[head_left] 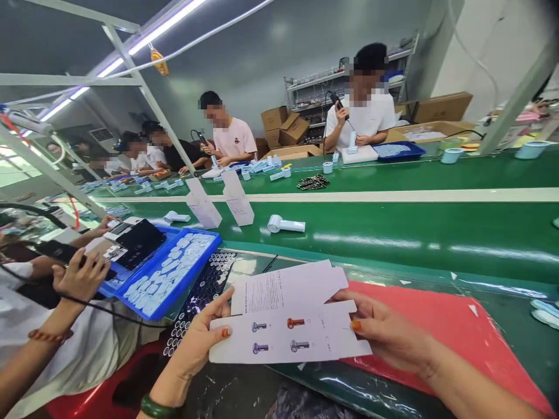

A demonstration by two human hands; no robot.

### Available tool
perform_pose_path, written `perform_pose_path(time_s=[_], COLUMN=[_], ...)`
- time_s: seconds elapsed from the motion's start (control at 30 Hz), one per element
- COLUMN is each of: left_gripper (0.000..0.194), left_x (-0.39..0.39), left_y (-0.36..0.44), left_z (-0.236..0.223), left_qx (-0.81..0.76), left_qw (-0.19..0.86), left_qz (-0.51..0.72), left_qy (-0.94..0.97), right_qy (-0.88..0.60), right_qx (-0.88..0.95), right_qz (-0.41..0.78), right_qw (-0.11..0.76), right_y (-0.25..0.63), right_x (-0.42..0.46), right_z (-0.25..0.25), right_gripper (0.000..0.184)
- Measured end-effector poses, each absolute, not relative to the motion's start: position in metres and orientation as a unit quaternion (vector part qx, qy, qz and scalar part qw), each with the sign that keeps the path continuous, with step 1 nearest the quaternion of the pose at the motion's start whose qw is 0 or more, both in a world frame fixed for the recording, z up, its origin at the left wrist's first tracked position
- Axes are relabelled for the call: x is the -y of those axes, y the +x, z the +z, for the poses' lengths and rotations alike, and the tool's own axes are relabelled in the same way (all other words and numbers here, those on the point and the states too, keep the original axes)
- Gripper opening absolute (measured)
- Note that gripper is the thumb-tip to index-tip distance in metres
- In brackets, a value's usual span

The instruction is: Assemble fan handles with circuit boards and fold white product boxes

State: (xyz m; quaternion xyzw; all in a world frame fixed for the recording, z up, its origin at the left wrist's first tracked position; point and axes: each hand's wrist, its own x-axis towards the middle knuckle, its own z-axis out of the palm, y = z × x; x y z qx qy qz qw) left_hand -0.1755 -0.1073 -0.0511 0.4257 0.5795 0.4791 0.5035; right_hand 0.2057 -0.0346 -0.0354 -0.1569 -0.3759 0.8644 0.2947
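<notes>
Between my hands is an unfolded white carton [290, 337], with small printed pictures of handheld fans on the near panel and lines of text on the far one. My left hand [205, 329] grips its left end, thumb on the printed panel and fingers behind. At the right end, my right hand [379, 326] pinches the carton near its flaps, thumb on top. Some fingers of both hands are hidden behind the card. Beneath the carton and my right hand lies a red sheet [445, 326] on the bench.
On the green conveyor [393, 233] are a light blue handheld fan [286, 224] and two upright white cartons [239, 203]. A blue tray [174, 267] of small pale parts stands left, beside a co-worker's hands [82, 273]. Across the belt, co-workers handle fans and power screwdrivers.
</notes>
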Motion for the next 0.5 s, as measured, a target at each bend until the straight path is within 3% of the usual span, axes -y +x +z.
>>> perform_pose_path(time_s=[0.13, 0.23, 0.3, 0.4, 0.5], left_gripper=[0.088, 0.080, 0.070, 0.067, 0.062], left_x=[0.103, 0.099, 0.094, 0.087, 0.087], left_y=[-0.163, -0.152, -0.141, -0.118, -0.095], left_z=[-0.058, -0.052, -0.038, -0.008, 0.017], left_qx=[-0.574, -0.588, -0.626, -0.642, -0.590], left_qw=[0.536, 0.495, 0.389, 0.139, 0.066], left_qz=[0.438, 0.397, 0.339, 0.260, 0.184], left_qy=[0.438, 0.501, 0.585, 0.708, 0.783], right_qy=[-0.177, -0.230, -0.277, -0.328, -0.344], right_qx=[0.379, 0.388, 0.391, 0.391, 0.401], right_qz=[0.858, 0.840, 0.818, 0.791, 0.783], right_qw=[0.299, 0.301, 0.320, 0.338, 0.330], right_y=[0.219, 0.220, 0.216, 0.209, 0.211], right_x=[0.068, 0.079, 0.080, 0.081, 0.087], right_z=[-0.040, -0.046, -0.051, -0.061, -0.070], right_gripper=[0.058, 0.058, 0.051, 0.041, 0.043])
